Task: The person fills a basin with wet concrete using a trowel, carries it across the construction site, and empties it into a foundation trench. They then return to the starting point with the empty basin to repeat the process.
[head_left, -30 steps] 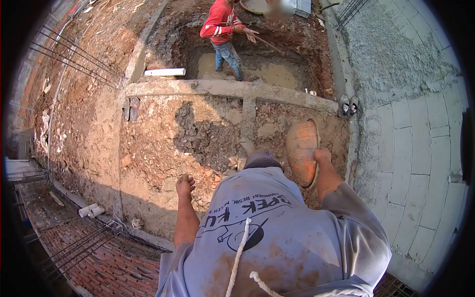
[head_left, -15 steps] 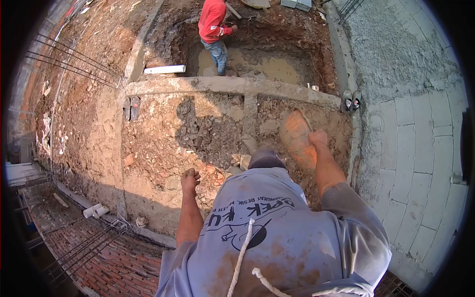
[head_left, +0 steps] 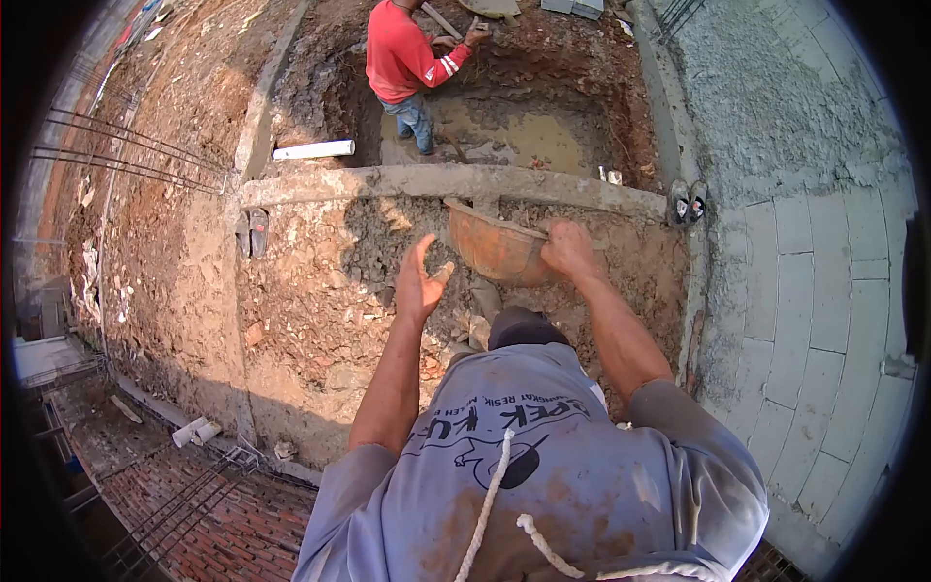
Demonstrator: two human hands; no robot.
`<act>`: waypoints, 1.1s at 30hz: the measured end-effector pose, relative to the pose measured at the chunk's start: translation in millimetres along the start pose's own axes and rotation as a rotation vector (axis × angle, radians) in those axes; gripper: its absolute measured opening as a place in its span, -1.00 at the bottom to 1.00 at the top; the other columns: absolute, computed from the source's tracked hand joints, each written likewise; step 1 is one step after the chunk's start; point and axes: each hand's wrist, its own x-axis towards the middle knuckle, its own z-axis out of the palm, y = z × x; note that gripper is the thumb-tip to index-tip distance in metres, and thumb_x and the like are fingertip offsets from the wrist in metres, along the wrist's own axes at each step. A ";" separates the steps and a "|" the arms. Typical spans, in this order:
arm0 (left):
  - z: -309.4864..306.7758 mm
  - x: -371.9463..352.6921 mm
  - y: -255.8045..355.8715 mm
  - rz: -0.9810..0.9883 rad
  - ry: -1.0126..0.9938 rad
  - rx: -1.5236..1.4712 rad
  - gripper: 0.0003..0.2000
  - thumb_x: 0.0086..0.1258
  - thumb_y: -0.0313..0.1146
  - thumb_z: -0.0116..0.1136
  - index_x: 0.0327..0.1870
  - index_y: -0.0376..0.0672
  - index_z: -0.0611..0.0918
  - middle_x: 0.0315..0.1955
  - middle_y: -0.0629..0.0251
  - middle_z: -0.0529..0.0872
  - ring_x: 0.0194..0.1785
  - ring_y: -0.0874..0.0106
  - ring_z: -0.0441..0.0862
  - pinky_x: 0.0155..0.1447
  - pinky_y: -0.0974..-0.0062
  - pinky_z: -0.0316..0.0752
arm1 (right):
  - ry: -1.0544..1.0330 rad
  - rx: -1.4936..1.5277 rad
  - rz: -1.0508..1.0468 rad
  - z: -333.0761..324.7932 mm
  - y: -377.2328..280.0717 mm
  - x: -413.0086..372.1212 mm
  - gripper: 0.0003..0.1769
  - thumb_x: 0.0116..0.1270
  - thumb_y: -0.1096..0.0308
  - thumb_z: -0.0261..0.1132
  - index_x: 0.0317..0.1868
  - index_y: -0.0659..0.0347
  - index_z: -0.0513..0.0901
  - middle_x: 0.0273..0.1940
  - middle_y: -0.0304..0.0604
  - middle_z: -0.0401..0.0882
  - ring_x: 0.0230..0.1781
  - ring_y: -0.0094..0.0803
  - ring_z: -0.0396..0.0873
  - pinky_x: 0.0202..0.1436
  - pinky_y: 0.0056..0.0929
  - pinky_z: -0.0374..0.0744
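Observation:
My right hand (head_left: 572, 250) is closed round the rim of a muddy orange basin (head_left: 497, 248), which hangs tilted in front of me, its outer side toward me. Left of the basin, my left hand (head_left: 423, 283) is raised with thumb and fingers apart and nothing in it. A small gap shows between that hand and the basin's left end. The inside of the basin is mostly hidden from this view.
A low concrete beam (head_left: 388, 181) crosses ahead of me. Beyond it, a person in a red top (head_left: 400, 56) stands in a muddy, water-filled pit (head_left: 543, 136). A white pipe (head_left: 314, 150), sandals (head_left: 258, 233), shoes (head_left: 690, 202) and a grey block wall (head_left: 805, 320) are around.
The basin has swung left and turned in my right hand. My left hand has risen toward it and its fingers have spread. The person in red has raised their forearms.

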 end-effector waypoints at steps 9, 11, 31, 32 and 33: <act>-12.7 65.0 39.4 0.081 0.043 0.363 -0.48 -0.09 -0.39 0.29 0.02 0.02 0.47 0.07 0.18 0.44 0.18 0.15 0.33 0.27 0.09 0.11 | 0.083 0.220 -0.415 -29.1 -53.1 76.2 -0.62 -0.24 0.49 0.13 -0.28 0.19 0.64 -0.28 0.04 0.58 -0.17 -0.02 0.51 -0.06 -0.15 0.45; -13.0 77.4 24.4 0.002 -0.011 0.327 -0.60 -0.06 -0.40 0.23 -0.10 0.01 0.52 0.00 0.23 0.50 0.15 0.19 0.37 0.29 0.04 0.05 | 0.062 0.222 -0.449 -35.6 -51.5 89.9 -0.61 -0.24 0.50 0.13 -0.28 0.17 0.65 -0.28 0.03 0.58 -0.16 -0.03 0.51 -0.05 -0.16 0.44; -11.6 159.5 39.0 0.133 -0.046 0.341 -0.91 0.01 -0.41 0.03 -0.44 -0.09 0.54 -0.69 0.35 0.51 -0.46 0.30 0.51 0.26 0.13 0.10 | 0.195 0.283 -0.368 -41.3 -50.7 139.0 -0.58 -0.24 0.54 0.09 -0.27 0.17 0.66 -0.27 0.09 0.57 -0.21 0.05 0.51 -0.08 -0.14 0.47; -16.3 162.8 36.6 0.125 -0.060 0.337 -0.91 0.00 -0.41 0.03 -0.44 -0.09 0.54 -0.69 0.35 0.51 -0.46 0.31 0.51 0.25 0.13 0.11 | 0.181 0.264 -0.349 -40.7 -55.8 139.6 -0.59 -0.24 0.54 0.08 -0.28 0.17 0.66 -0.28 0.08 0.57 -0.22 0.05 0.51 -0.09 -0.14 0.47; -21.9 166.7 34.5 0.118 -0.073 0.331 -0.91 0.00 -0.41 0.04 -0.44 -0.09 0.54 -0.69 0.35 0.51 -0.47 0.31 0.50 0.25 0.13 0.12 | 0.167 0.245 -0.331 -44.6 -64.0 139.1 -0.60 -0.24 0.54 0.08 -0.30 0.17 0.66 -0.30 0.08 0.57 -0.23 0.05 0.50 -0.11 -0.14 0.46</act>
